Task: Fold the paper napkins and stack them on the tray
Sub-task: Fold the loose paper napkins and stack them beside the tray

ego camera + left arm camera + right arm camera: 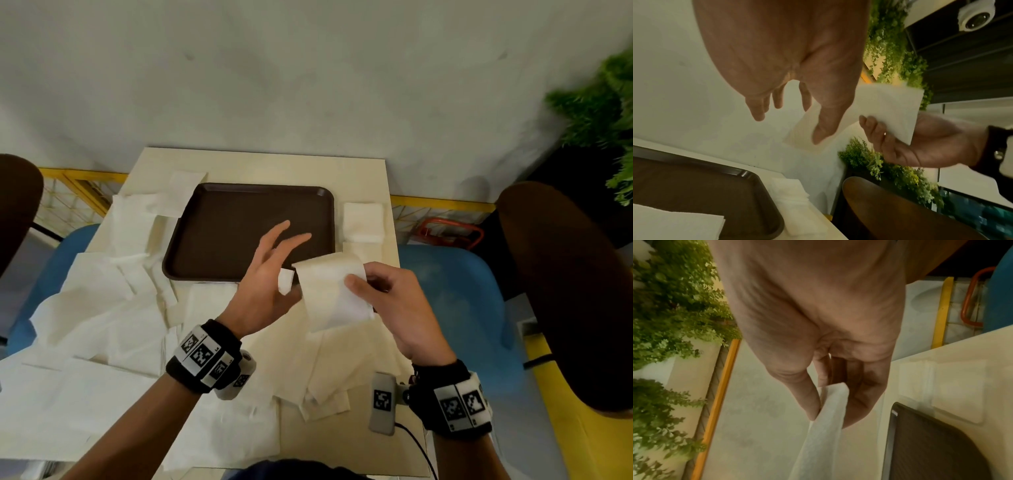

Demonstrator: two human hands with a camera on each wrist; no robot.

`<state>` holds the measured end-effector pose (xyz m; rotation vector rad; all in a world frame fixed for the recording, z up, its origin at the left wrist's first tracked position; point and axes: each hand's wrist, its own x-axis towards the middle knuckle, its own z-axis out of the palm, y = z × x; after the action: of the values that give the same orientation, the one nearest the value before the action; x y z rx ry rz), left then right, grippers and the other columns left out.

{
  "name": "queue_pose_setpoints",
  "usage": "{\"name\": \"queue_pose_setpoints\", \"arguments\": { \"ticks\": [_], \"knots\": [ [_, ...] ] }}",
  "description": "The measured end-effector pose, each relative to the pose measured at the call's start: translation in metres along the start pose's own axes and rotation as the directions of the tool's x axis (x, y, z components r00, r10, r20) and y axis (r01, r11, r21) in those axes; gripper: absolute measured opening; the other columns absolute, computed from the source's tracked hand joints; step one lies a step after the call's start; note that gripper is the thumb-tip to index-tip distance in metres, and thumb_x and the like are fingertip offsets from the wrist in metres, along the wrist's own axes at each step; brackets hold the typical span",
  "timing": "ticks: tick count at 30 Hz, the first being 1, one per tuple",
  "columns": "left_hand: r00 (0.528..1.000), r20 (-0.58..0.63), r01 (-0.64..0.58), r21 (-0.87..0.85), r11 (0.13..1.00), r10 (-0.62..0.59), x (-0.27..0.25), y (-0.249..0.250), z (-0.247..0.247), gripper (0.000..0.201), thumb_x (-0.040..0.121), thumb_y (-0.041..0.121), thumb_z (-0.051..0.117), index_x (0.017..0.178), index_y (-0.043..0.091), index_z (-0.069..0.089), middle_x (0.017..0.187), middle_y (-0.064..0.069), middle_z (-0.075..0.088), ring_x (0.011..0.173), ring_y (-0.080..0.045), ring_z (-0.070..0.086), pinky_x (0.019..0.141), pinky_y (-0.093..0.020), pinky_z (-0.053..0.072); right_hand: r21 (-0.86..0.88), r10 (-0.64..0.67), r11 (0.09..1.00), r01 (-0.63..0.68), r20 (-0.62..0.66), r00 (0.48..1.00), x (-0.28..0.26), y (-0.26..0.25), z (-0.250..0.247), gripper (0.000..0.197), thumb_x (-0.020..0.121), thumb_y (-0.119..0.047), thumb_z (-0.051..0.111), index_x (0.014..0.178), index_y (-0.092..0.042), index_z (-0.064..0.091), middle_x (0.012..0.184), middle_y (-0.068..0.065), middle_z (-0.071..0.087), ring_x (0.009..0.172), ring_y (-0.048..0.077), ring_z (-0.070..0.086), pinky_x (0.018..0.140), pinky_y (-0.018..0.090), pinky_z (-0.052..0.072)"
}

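Observation:
A dark brown tray (222,222) lies bare in the middle of the cream table (267,164). My right hand (359,284) pinches a white folded napkin (332,291) between thumb and fingers, in the air just off the tray's front right corner. In the right wrist view the napkin (828,418) hangs from that pinch beside the tray (931,443). My left hand (274,267) hovers over the tray's front edge, fingers straight and spread. Its thumb lies against the napkin's left edge (890,110).
A folded napkin stack (363,222) sits on the table right of the tray. Several loose unfolded napkins (102,308) cover the table's left and front. A small grey device (382,404) with a cable lies at front right. Blue chairs (455,301) and brown chairs (565,291) flank the table.

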<state>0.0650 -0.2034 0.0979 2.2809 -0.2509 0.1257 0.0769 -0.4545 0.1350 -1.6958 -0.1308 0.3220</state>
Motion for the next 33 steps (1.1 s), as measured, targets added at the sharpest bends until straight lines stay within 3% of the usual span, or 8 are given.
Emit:
{"name": "queue_pose_setpoints", "arguments": {
  "ticks": [2,5,8,10,13,21,27,33],
  "knots": [
    [0.998,0.006,-0.064,-0.020,0.998,0.064,0.004,0.003,0.005,0.093,0.084,0.014,0.090,0.161,0.029,0.040,0.173,0.011,0.022,0.160,-0.007,0.020,0.121,-0.016,0.028,0.045,0.016,0.999,-0.017,0.025,1.000,0.000,-0.006,-0.001,0.013,0.102,-0.024,0.075,0.102,-0.012,0.082,0.093,0.015,0.076,0.084,0.032,0.068,0.077,0.038,0.052],
    [0.999,-0.016,-0.038,-0.111,0.993,0.036,0.012,0.008,0.011,0.066,0.092,-0.001,0.077,0.149,0.026,0.060,0.155,0.013,0.056,0.148,-0.004,0.046,0.118,-0.028,0.044,0.105,0.027,0.994,-0.034,0.061,0.998,-0.001,-0.016,-0.001,0.011,0.101,-0.018,0.075,0.106,-0.011,0.081,0.089,-0.003,0.079,0.079,0.007,0.070,0.070,0.018,0.051],
    [0.997,0.032,0.075,-0.292,0.954,-0.068,0.015,0.012,0.011,0.041,0.099,-0.007,0.064,0.131,0.016,0.074,0.122,0.008,0.077,0.116,-0.010,0.071,0.095,-0.034,0.059,0.135,0.067,0.988,-0.074,0.057,0.996,0.002,-0.018,-0.005,0.014,0.097,-0.019,0.081,0.110,-0.013,0.082,0.104,0.004,0.082,0.100,0.021,0.078,0.086,0.036,0.061],
    [0.983,0.092,0.185,-0.439,0.879,-0.161,0.014,0.017,0.012,0.040,0.100,-0.010,0.059,0.129,0.012,0.074,0.118,0.001,0.078,0.111,-0.019,0.074,0.089,-0.036,0.061,0.007,0.050,0.999,-0.051,0.047,0.998,0.004,-0.014,-0.010,0.002,0.095,-0.022,0.083,0.095,-0.021,0.082,0.093,-0.002,0.080,0.091,0.016,0.075,0.083,0.038,0.059],
    [0.944,0.194,0.330,-0.595,0.733,-0.268,0.011,0.026,0.014,0.033,0.106,-0.003,0.054,0.129,0.011,0.073,0.119,-0.007,0.077,0.111,-0.027,0.074,0.086,-0.041,0.063,-0.235,0.012,0.972,-0.007,0.021,1.000,0.007,-0.008,-0.015,0.025,0.093,-0.029,0.086,0.071,-0.031,0.073,0.072,-0.014,0.069,0.070,0.003,0.062,0.071,0.025,0.046],
    [0.855,0.401,0.517,-0.722,0.460,-0.330,0.009,0.048,0.014,0.037,0.112,0.001,0.041,0.130,0.016,0.070,0.125,-0.008,0.077,0.115,-0.028,0.075,0.085,-0.038,0.066,-0.083,-0.007,0.996,-0.009,-0.191,0.982,0.011,0.002,-0.001,0.015,0.090,-0.034,0.088,0.085,-0.022,0.080,0.081,-0.007,0.076,0.075,0.006,0.068,0.071,0.026,0.054],
    [0.842,0.475,0.535,-0.684,0.496,-0.254,0.009,0.051,0.012,0.040,0.111,-0.003,0.039,0.141,0.012,0.062,0.133,-0.013,0.073,0.122,-0.036,0.071,0.098,-0.054,0.061,-0.012,0.052,0.998,-0.056,-0.243,0.969,0.012,0.013,0.005,0.020,0.094,-0.035,0.084,0.084,-0.019,0.075,0.086,-0.009,0.076,0.085,0.007,0.071,0.070,0.022,0.051],
    [0.811,0.496,0.583,-0.645,0.494,-0.310,0.010,0.053,0.010,0.032,0.114,0.009,0.043,0.134,0.017,0.067,0.125,-0.011,0.077,0.110,-0.035,0.076,0.091,-0.043,0.065,-0.019,0.106,0.993,-0.113,-0.219,0.970,0.013,0.015,-0.003,0.031,0.094,-0.036,0.082,0.081,-0.010,0.073,0.078,-0.001,0.069,0.077,0.014,0.063,0.072,0.032,0.047]
  ]
}}
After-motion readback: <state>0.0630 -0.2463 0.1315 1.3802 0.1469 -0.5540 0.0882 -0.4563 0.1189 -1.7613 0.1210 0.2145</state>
